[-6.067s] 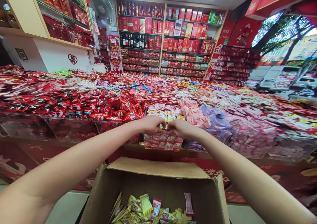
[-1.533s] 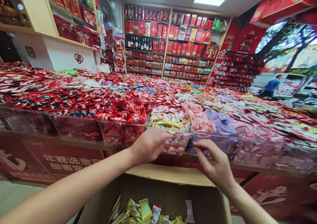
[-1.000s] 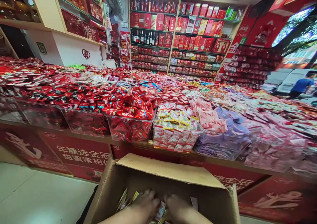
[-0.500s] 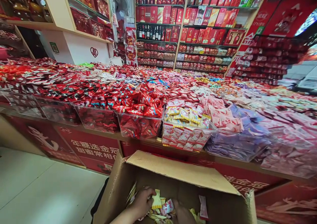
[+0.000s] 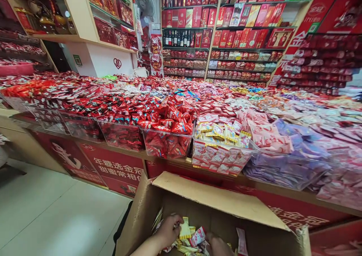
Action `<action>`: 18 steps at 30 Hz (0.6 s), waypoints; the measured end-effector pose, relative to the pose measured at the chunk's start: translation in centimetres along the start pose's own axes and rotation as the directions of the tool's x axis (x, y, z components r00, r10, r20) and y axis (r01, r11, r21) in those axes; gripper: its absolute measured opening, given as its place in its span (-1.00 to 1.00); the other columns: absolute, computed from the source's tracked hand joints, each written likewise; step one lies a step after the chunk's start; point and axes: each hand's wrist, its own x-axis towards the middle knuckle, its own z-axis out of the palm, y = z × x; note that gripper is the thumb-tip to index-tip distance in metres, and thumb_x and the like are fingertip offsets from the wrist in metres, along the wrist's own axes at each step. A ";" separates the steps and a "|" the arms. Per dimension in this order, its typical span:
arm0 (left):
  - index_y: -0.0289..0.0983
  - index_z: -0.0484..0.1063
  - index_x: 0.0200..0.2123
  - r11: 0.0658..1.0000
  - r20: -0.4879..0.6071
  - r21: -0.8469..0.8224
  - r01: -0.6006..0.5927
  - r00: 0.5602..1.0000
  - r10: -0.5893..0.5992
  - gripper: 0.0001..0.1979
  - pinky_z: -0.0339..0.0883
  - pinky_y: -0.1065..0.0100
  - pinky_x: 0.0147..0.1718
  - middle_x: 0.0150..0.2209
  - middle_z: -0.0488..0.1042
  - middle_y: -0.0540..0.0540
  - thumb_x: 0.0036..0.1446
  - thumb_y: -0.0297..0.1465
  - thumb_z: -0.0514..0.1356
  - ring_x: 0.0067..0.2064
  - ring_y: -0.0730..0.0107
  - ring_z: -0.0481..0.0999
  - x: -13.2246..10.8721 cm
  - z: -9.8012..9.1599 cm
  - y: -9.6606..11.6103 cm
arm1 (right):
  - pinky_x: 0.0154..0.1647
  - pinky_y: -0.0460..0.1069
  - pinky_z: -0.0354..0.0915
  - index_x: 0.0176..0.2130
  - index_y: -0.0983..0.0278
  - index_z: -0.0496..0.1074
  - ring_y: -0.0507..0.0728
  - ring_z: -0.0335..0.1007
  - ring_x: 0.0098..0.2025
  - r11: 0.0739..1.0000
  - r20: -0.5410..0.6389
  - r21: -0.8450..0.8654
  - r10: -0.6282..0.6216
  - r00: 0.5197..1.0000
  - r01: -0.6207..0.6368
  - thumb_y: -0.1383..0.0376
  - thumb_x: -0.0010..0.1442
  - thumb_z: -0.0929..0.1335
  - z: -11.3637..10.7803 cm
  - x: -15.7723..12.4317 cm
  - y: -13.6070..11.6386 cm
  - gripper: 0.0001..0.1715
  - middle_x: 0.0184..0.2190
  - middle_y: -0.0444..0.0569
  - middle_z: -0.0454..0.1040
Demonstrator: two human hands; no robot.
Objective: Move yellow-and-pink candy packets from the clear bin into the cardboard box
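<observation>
Inside an open cardboard box (image 5: pixel 220 192) both my hands are among small wrapped candies. My left hand (image 5: pixel 167 231) has curled fingers closed at the edge of a yellow candy packet (image 5: pixel 185 229). To the right, my right hand (image 5: pixel 218 245) is bent down into the pile, its fingertips mostly hidden. Close by its thumb side lies a pink and white candy packet (image 5: pixel 198 237). More yellow packets are heaped between the hands. A slim pale pink packet (image 5: pixel 241 241) leans against the box's inner wall on the right.
Beyond the box runs a counter with clear bins: red candies (image 5: pixel 168 144), yellow and white packets (image 5: pixel 222 154), and purple packets (image 5: pixel 285 169). Shelves of bottles and red boxes (image 5: pixel 246 37) stand behind. Pale floor tiles (image 5: pixel 62 214) lie to the left.
The whole view has shifted, so the counter, box and hands appear farther right. Both hands stay low in the box, with the left still at the yellow packet.
</observation>
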 end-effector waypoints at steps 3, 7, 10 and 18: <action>-0.27 0.38 -0.34 1.000 0.001 -0.007 -0.010 1.000 0.010 -0.76 0.19 0.43 -0.23 -0.28 0.39 -0.04 -0.12 -0.55 0.03 -0.23 0.40 0.36 0.1 -0.1 0.0 | -0.26 -0.04 0.18 -0.30 0.22 0.39 0.18 0.37 -0.18 1.000 -0.030 0.012 0.013 0.999 -0.012 0.51 -0.02 0.20 -0.4 -0.2 -0.1 -0.67 -0.33 0.04 0.49; -0.27 0.37 -0.33 1.000 0.012 -0.011 -0.018 1.000 0.019 -0.77 0.19 0.44 -0.23 -0.28 0.39 -0.04 -0.09 -0.54 0.02 -0.23 0.41 0.36 0.1 -0.4 0.2 | -0.26 -0.06 0.16 -0.30 0.20 0.39 0.15 0.36 -0.17 0.997 -0.056 0.078 0.018 0.998 -0.013 0.49 -0.02 0.20 -1.0 -0.4 -0.2 -0.68 -0.30 0.01 0.48; -0.26 0.37 -0.32 1.000 0.021 -0.012 -0.018 1.000 0.018 -0.76 0.19 0.45 -0.23 -0.28 0.39 -0.03 -0.09 -0.54 0.01 -0.22 0.43 0.36 0.2 -0.5 0.4 | -0.27 -0.05 0.16 -0.33 0.22 0.39 0.16 0.36 -0.18 0.994 -0.076 0.106 0.012 0.997 -0.004 0.47 -0.02 0.20 -1.5 -0.7 -0.3 -0.72 -0.30 0.00 0.48; -0.26 0.36 -0.33 1.000 0.021 -0.007 -0.021 1.000 0.021 -0.77 0.18 0.46 -0.20 -0.28 0.39 -0.02 -0.09 -0.55 0.02 -0.20 0.44 0.36 0.4 -0.5 0.5 | -0.31 -0.08 0.16 -0.31 0.22 0.38 0.14 0.37 -0.21 0.995 -0.062 0.089 -0.042 0.997 0.048 0.44 0.00 0.20 -2.2 -1.4 -0.6 -0.73 -0.31 -0.01 0.48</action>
